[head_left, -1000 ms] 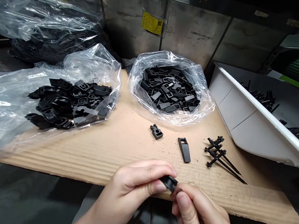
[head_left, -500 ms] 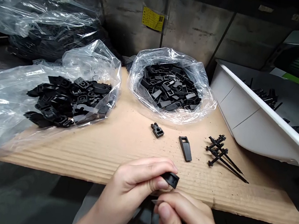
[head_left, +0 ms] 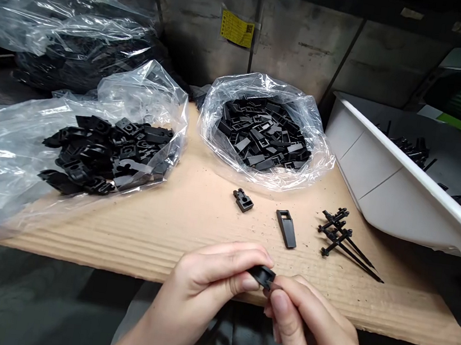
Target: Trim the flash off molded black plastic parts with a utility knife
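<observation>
Near the front edge of the cardboard, my left hand (head_left: pixel 202 290) pinches a small black plastic part (head_left: pixel 263 276), its hollow end pointing right. My right hand (head_left: pixel 308 324) closes thumb and forefinger on a thin pointed blade (head_left: pixel 276 286), whose tip is at the part's open end; most of the blade is hidden by the fingers. Beyond the hands lie a black clip-like piece (head_left: pixel 243 200), a tapered black piece with a square hole (head_left: pixel 286 229), and a black branched plastic sprue (head_left: pixel 337 232) with long thin stems.
An opened clear bag (head_left: pixel 321 156) of black pieces stands at the back middle. Another clear bag (head_left: pixel 10 166) spills black parts on the left, with fuller bags (head_left: pixel 82 40) behind. At right is a white bin (head_left: pixel 374 174) with black parts. Cardboard (head_left: pixel 128 238) covers the worktop.
My right hand has moved up and right, bringing the blade from below the held black part to its open end. My left hand stays in place.
</observation>
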The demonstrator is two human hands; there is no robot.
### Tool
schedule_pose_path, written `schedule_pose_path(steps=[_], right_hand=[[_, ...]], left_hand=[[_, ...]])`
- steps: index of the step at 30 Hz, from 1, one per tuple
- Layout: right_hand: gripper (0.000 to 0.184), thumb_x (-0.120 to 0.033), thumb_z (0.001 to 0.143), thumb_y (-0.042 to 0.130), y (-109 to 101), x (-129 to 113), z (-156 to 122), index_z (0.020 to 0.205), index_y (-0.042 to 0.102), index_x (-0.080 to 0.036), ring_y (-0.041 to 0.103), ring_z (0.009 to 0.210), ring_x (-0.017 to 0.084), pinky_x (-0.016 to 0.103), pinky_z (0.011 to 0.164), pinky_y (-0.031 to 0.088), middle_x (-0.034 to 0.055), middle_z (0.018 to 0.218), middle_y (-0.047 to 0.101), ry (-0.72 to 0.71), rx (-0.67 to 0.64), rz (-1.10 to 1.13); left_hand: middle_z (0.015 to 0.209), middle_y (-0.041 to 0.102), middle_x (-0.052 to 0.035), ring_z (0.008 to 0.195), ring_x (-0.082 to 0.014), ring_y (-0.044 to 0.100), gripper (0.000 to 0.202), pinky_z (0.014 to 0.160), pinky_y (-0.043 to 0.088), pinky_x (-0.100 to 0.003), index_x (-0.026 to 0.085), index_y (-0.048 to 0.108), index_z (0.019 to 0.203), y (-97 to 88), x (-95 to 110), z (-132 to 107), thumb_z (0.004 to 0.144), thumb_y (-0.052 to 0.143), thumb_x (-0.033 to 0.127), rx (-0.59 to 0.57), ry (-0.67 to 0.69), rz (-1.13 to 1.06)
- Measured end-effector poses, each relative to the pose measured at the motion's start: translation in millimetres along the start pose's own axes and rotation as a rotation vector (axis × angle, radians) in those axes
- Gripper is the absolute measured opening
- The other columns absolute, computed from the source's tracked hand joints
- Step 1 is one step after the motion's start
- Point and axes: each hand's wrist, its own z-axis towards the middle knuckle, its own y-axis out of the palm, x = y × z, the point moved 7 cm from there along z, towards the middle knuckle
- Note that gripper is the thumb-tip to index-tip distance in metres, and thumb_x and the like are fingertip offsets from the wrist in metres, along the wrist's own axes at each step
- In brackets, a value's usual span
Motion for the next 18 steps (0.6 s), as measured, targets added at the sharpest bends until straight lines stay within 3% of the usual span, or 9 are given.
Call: schedule_pose_path(steps=[5,11,18], right_hand=[[0.022,-0.004,0.078,0.053,-0.2,-6.5,-5.5,0.094,0.061,-0.018,0.052,0.07,0.011,0.02,0.064,0.042,0.0017,0.078,0.055,-0.106,0.077,-0.058],[0.02,-0.01,0.082,0.05,2.4,0.4,-6.8,0.097,0.062,-0.017,0.053,0.072,0.013,0.021,0.061,0.042,0.0036,0.078,0.055,-0.066,0.013,0.018],[0.019,-0.01,0.082,0.05,1.8,2.5,-4.9,0.092,0.063,-0.019,0.05,0.06,0.009,0.019,0.053,0.038,0.0002,0.072,0.051,0.008,-0.029,0.11]], left_hand=[[0.093,0.068,0.0069,0.082,-0.0086,0.062,0.029,0.076,0.046,-0.011,0.032,0.067,0.095,0.7,1.8,1.6,0.082,0.056,0.008,0.016,-0.022,-0.048],[0.091,0.069,0.0066,0.079,-0.0082,0.063,0.029,0.074,0.046,-0.01,0.032,0.068,0.095,2.1,2.6,1.7,0.082,0.055,0.009,0.006,-0.029,-0.079],[0.092,0.07,0.0033,0.083,-0.0116,0.063,0.025,0.077,0.046,-0.013,0.028,0.069,0.093,-0.8,2.5,0.4,0.081,0.057,0.009,0.013,-0.014,-0.037]])
